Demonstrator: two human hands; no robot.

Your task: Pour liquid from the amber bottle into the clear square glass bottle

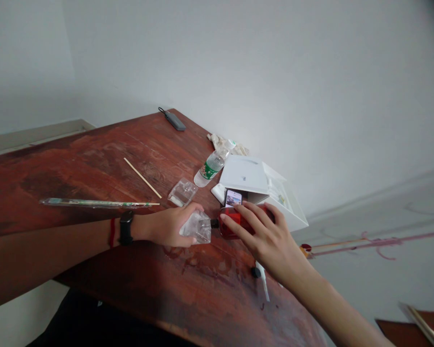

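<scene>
My left hand (175, 225) is wrapped round a clear square-sided container (198, 227), held over the table. With its fingers across the top, my right hand (262, 226) grips a bottle of red liquid (228, 230). The bottle lies nearly sideways in view, its dark neck pointing left at the container; whether the two touch I cannot tell. Just beyond my left hand lies another clear plastic piece (183, 192). Nearer to me than the bottle are a black cap (255, 272) and a thin white stick-like item (264, 284).
On the reddish wooden table (94, 159) stands a water bottle (210, 168) with a green label. Behind the red bottle are a phone (233, 198) and an open white box (244, 173). A bare chopstick (142, 178), a wrapped pair (94, 203) and a grey device (174, 120) lie leftward.
</scene>
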